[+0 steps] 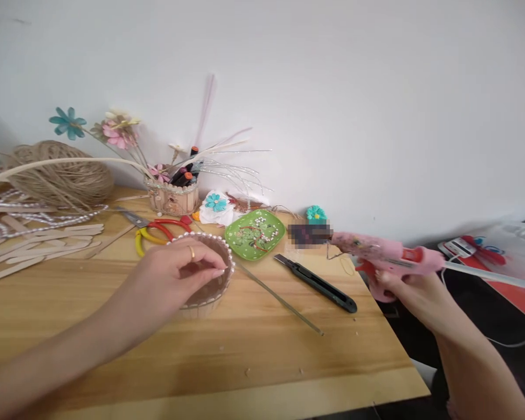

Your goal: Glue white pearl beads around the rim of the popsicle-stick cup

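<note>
My left hand (pixel 168 271), wearing a ring, is closed in a pinch above a round box (pixel 203 307) with pearl beads along its rim. Thumb and fingertips meet near the right side of the box; whatever they may hold is too small to make out. My right hand (pixel 415 294) grips a pink hot glue gun (pixel 387 251) by its handle, past the table's right edge. A translucent glue stick (pixel 485 274) sticks out of the gun's back, and its nozzle points left. Between the hands lie a black utility knife (pixel 321 286) and a thin greenish strip (pixel 284 300).
A green dish (pixel 231 236) of beads stands behind the box, beside red-and-yellow scissors (pixel 144 228). Wooden craft sticks (pixel 48 251), pearl strings (pixel 48 220) and a twine ball (pixel 61 175) fill the left. A decorated pot (pixel 170 198) with markers and flowers stands against the wall.
</note>
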`<state>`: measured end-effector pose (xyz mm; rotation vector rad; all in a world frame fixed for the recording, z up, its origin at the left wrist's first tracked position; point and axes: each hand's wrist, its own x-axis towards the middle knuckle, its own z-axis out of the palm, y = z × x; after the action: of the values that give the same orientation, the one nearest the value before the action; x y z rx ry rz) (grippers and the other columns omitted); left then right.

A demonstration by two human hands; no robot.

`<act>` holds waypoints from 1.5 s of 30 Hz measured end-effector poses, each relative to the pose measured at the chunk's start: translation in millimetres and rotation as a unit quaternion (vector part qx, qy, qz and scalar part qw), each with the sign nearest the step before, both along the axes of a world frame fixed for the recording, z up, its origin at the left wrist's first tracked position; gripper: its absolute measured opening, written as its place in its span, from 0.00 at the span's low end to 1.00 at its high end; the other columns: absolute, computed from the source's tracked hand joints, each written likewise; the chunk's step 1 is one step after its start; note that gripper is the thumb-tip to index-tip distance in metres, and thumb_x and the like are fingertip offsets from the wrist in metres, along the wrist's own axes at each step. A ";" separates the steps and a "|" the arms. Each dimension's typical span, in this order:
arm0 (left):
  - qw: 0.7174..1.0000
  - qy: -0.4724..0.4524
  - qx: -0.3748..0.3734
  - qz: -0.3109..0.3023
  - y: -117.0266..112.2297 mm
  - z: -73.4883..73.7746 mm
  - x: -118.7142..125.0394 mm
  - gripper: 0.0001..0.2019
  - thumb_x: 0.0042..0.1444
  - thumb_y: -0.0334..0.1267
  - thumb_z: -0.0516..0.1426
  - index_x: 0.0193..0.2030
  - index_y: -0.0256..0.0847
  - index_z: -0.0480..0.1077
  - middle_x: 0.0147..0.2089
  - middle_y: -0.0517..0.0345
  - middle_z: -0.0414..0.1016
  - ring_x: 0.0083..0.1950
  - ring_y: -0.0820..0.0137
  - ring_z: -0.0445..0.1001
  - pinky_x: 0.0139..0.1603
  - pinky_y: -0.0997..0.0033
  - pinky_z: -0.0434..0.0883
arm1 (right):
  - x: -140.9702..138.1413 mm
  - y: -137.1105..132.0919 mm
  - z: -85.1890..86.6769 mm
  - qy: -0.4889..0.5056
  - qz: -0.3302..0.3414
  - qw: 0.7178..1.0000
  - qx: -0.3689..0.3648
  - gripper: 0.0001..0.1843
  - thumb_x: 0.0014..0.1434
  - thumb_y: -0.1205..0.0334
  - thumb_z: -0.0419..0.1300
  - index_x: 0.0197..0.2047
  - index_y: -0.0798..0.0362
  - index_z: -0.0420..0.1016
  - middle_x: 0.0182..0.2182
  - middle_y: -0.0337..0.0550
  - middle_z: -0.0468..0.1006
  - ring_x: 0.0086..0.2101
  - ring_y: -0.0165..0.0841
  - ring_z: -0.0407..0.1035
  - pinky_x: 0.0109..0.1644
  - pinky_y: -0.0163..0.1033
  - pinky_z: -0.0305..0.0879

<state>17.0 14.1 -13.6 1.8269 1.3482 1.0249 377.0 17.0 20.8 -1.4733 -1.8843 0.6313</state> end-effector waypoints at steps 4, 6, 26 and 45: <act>0.999 -0.015 0.034 -0.014 2.6 -1.3 -7.8 0.06 0.50 0.42 0.60 0.27 0.48 0.78 0.31 0.62 0.80 0.33 0.69 0.76 0.37 0.74 0.72 | 11.3 26.1 -2.0 -0.023 0.135 0.983 -0.126 0.25 0.63 0.49 0.55 0.60 0.50 0.71 0.56 0.51 0.74 0.39 0.37 0.73 0.25 0.32 0.66; 0.999 -0.020 0.037 -0.012 4.2 0.0 -11.2 0.06 0.49 0.42 0.60 0.27 0.48 0.79 0.32 0.62 0.80 0.35 0.68 0.76 0.38 0.74 0.73 | 14.6 34.9 -15.6 -0.029 0.161 0.973 -0.162 0.26 0.64 0.49 0.54 0.60 0.51 0.71 0.59 0.49 0.71 0.49 0.42 0.71 0.36 0.36 0.72; 0.998 0.012 -0.068 0.004 -10.1 15.0 -2.5 0.07 0.48 0.40 0.59 0.27 0.42 0.78 0.30 0.57 0.82 0.31 0.66 0.78 0.33 0.71 0.75 | 51.2 16.5 -82.5 -0.115 -0.136 0.984 0.012 0.27 0.60 0.39 0.52 0.45 0.54 0.74 0.39 0.55 0.81 0.39 0.48 0.76 0.41 0.52 0.72; 0.971 -0.185 -0.137 -0.069 -33.3 27.7 16.0 0.07 0.47 0.39 0.61 0.30 0.41 0.69 0.33 0.59 0.79 0.36 0.68 0.78 0.40 0.68 0.76 | -174.0 -41.8 -16.0 0.174 0.172 0.954 0.172 0.07 0.60 0.70 0.62 0.37 0.48 0.79 0.31 0.39 0.79 0.31 0.30 0.73 0.34 0.34 0.73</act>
<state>33.0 -19.2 14.1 1.4202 1.0626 0.9920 203.1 -24.7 4.8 -0.7641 -1.8624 0.6305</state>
